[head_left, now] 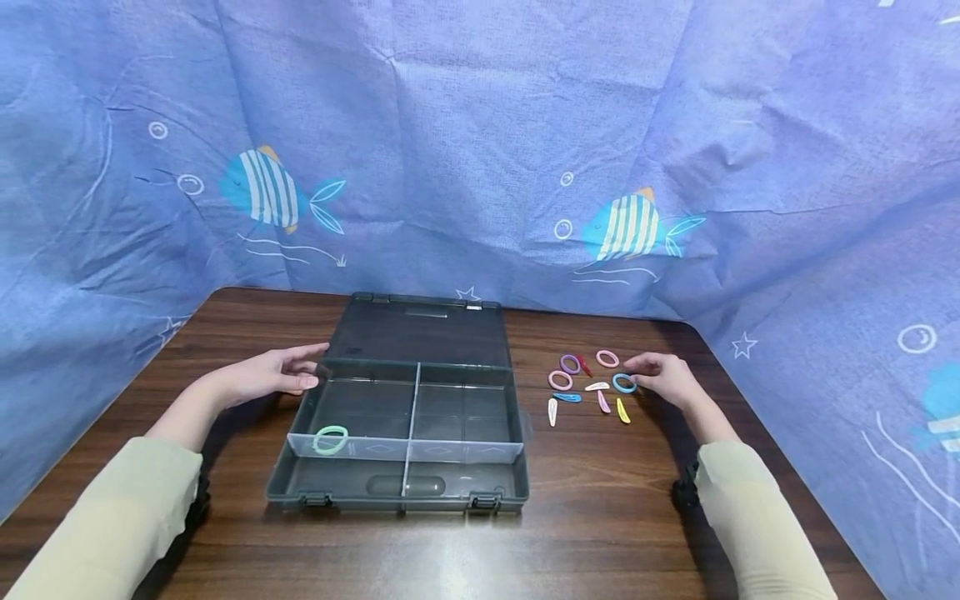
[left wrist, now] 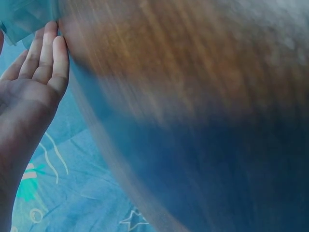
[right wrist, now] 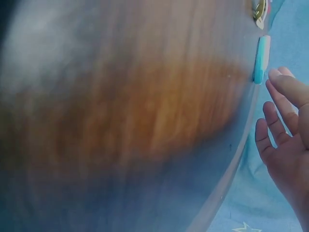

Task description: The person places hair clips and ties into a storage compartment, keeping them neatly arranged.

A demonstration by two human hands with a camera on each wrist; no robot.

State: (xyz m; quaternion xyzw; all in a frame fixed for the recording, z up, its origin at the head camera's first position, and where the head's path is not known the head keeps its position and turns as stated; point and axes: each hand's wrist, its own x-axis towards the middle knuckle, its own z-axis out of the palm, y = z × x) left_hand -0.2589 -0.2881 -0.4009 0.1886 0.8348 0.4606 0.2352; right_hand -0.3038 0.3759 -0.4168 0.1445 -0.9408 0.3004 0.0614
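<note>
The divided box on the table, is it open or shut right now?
Open: the box's lid lies folded back on its far side, leaving the compartments uncovered.

five ring-shaped hair ties (head_left: 560,388) — six hair clips (head_left: 567,397) — one box (head_left: 375,504), four compartments (head_left: 465,412) inside

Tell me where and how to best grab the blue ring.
I'd probably pinch the right edge of the blue ring, coming from the right: it lies flat with an open middle, the right hand is on that side, and a white clip lies to the ring's left.
</note>
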